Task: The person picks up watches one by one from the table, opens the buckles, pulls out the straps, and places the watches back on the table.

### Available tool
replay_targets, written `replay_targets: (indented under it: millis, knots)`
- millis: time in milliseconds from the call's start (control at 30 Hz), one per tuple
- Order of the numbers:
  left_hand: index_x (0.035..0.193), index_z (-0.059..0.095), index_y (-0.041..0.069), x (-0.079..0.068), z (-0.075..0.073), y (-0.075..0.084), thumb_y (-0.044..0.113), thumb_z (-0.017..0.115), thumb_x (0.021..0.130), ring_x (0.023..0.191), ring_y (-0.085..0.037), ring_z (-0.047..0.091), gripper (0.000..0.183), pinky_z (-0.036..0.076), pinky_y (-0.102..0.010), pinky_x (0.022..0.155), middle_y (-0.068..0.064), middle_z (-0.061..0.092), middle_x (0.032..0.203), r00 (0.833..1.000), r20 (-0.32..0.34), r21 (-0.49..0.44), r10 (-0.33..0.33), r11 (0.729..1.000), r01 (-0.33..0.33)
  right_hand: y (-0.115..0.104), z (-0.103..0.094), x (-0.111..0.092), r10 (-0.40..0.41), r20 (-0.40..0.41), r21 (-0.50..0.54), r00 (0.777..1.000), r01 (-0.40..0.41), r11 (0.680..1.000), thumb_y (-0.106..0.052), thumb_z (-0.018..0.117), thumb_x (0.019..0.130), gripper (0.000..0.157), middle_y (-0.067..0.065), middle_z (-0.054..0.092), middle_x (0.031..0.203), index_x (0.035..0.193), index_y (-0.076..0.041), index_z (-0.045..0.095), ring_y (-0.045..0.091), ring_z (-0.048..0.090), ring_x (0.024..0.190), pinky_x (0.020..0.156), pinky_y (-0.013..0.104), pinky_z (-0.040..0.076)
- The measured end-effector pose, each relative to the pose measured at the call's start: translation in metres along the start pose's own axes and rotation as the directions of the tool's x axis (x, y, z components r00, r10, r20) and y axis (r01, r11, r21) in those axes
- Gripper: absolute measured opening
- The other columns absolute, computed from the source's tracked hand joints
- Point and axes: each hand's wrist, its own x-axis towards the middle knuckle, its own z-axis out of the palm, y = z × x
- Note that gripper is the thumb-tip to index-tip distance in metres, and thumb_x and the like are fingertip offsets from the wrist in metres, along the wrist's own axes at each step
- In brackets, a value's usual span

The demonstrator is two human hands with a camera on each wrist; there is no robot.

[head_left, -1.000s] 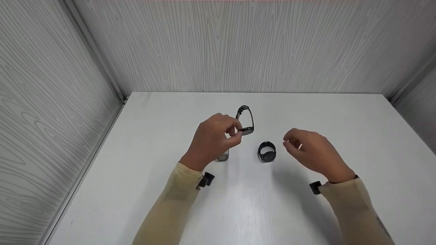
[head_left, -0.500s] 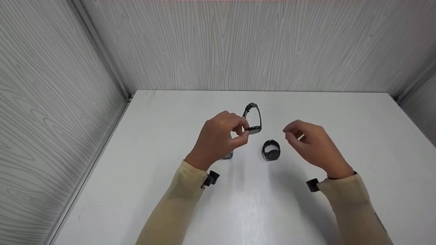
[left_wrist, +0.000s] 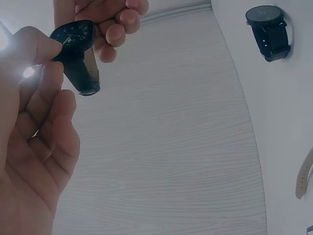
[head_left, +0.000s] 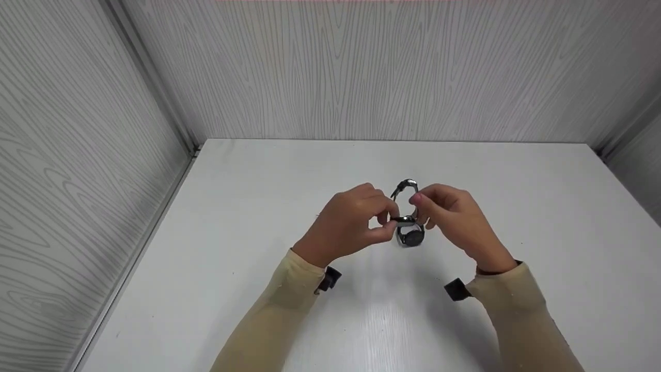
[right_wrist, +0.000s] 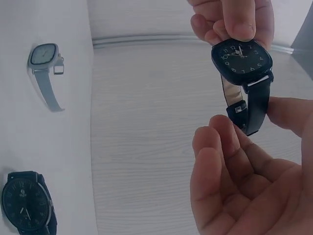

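A black wristwatch (head_left: pixel 406 184) with a rounded-square dial is held above the table, its strap looped. My left hand (head_left: pixel 356 219) pinches its case between thumb and fingers. The right hand (head_left: pixel 454 219) has its thumb and fingers at the strap, on either side of it. In the right wrist view the dial of that wristwatch (right_wrist: pixel 243 58) shows pale numerals, and the right thumb touches the strap's edge. Just below, in the head view, a second black watch (head_left: pixel 413 237) with a round dial stands on the table, partly covered by the held one.
The right wrist view shows a pale watch (right_wrist: pixel 43 55) with a squarish dial on the white table (head_left: pixel 258 181); my left hand hides it in the head view. Wood-grained panels (head_left: pixel 330 67) rise behind and at the sides of the table.
My left hand has moved right and slightly nearer with the wristwatch. The right hand has come left, and its thumb and fingers have met the strap.
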Motion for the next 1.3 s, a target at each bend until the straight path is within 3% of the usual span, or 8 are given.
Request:
replay_targets:
  millis: [267,400,500,600,700,833,1000,1300]
  knots:
    - [0.094,0.079,0.015,-0.002,0.003,0.004,0.014,0.074,0.094,0.080,-0.011,0.059,0.005,0.048,-0.020,0.068,0.006,0.071,0.083,0.996,0.071,-0.002,0.044,0.999,-0.044,0.000,-0.002,-0.003,-0.006,0.054,0.028,0.999,0.005,1.000,-0.021,0.064,0.105,0.025,0.017,0.070,0.096,0.114,0.001,0.068,0.020,0.070,0.085,0.074,0.031,0.060]
    - [0.098,0.079,0.014,-0.003,0.004,0.002,0.017,0.074,0.096,0.080,-0.010,0.060,0.006,0.049,-0.021,0.068,0.005,0.071,0.085,1.000,0.009,-0.011,0.005,1.000,-0.005,-0.001,-0.003,-0.003,-0.049,0.021,-0.055,0.999,0.050,0.997,-0.016,0.063,0.105,0.020,0.016,0.071,0.098,0.115,0.001,0.069,0.018,0.071,0.084,0.074,0.030,0.061]
    - [0.106,0.076,0.012,-0.003,0.003,0.002,0.021,0.072,0.098,0.081,-0.010,0.061,0.012,0.050,-0.023,0.070,0.003,0.070,0.087,0.994,-0.058,-0.057,-0.092,0.994,0.089,-0.002,-0.001,-0.004,-0.079,-0.003,-0.097,0.997,0.078,0.992,-0.014,0.064,0.104,0.018,0.013,0.072,0.097,0.115,0.000,0.069,0.018,0.071,0.083,0.073,0.029,0.061]
    - [0.121,0.070,0.011,0.000,0.001,0.002,0.028,0.071,0.099,0.087,-0.010,0.063,0.027,0.051,-0.025,0.074,0.002,0.068,0.096,0.966,-0.062,-0.136,-0.250,0.961,0.240,-0.004,0.001,-0.004,-0.111,-0.027,-0.094,0.993,0.108,0.990,-0.013,0.065,0.103,0.018,0.012,0.072,0.096,0.115,-0.001,0.070,0.018,0.070,0.082,0.073,0.029,0.061]
    - [0.133,0.063,0.014,0.004,-0.002,0.003,0.036,0.070,0.099,0.094,-0.008,0.064,0.041,0.052,-0.027,0.076,0.005,0.068,0.103,0.913,0.036,-0.232,-0.406,0.885,0.403,-0.004,0.004,-0.004,-0.148,-0.057,-0.080,0.987,0.144,0.986,-0.011,0.066,0.102,0.017,0.011,0.072,0.097,0.115,0.001,0.069,0.017,0.070,0.084,0.073,0.028,0.061]
    - [0.132,0.065,0.017,0.010,-0.004,0.004,0.041,0.070,0.099,0.097,-0.004,0.066,0.041,0.054,-0.029,0.079,0.012,0.071,0.103,0.855,0.174,-0.336,-0.488,0.787,0.518,-0.003,0.006,-0.004,-0.197,-0.099,-0.051,0.976,0.192,0.980,-0.006,0.067,0.100,0.015,0.010,0.071,0.098,0.113,0.001,0.069,0.018,0.070,0.086,0.075,0.027,0.060]
    - [0.112,0.074,0.016,0.013,-0.008,0.005,0.034,0.071,0.099,0.089,-0.001,0.068,0.022,0.054,-0.028,0.080,0.013,0.074,0.094,0.869,0.189,-0.391,-0.457,0.777,0.493,-0.005,0.008,-0.005,-0.233,-0.081,0.022,0.969,0.235,0.972,-0.003,0.067,0.099,0.014,0.011,0.072,0.099,0.112,0.002,0.069,0.019,0.071,0.088,0.077,0.030,0.061]
    - [0.103,0.076,0.018,0.010,-0.014,0.004,0.028,0.075,0.097,0.081,0.004,0.065,0.012,0.053,-0.025,0.074,0.015,0.073,0.088,0.904,0.165,-0.320,-0.395,0.846,0.427,-0.010,0.007,-0.007,-0.250,-0.074,-0.022,0.965,0.249,0.968,-0.008,0.072,0.098,0.029,0.004,0.071,0.109,0.126,-0.007,0.068,0.019,0.069,0.098,0.084,0.025,0.057]
